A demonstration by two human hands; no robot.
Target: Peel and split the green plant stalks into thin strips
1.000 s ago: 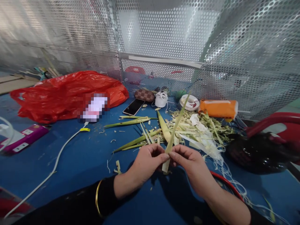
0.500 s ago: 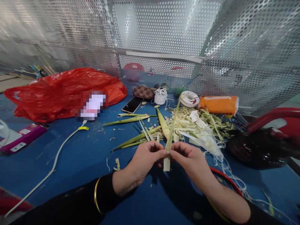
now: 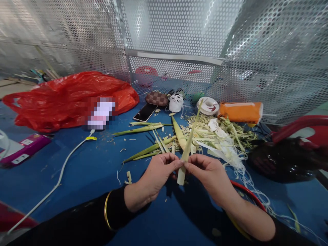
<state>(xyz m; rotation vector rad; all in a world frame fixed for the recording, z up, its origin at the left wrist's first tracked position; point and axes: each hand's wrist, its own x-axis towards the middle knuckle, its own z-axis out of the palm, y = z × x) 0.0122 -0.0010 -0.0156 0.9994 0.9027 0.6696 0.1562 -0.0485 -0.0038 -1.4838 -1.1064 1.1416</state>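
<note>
Leaf (image 3: 188, 148), one, between left hand (image 3: 159, 174) and right hand (image 3: 212, 174), thumbs and fingers pinching it just above the broad end, tip toward one o'clock; presumably light, pliable, easily split, best held there.

Mesh panel (image 3: 176, 30): catching glare streaks behind the leaf strip (image 3: 188, 147)
Table (image 3: 89, 184): looking kinda dim, shadow pooling nearside of the strip
Phone (image 3: 102, 112): glowing in pixel blocks left of it
Frame edges: stretching, going soft
</note>
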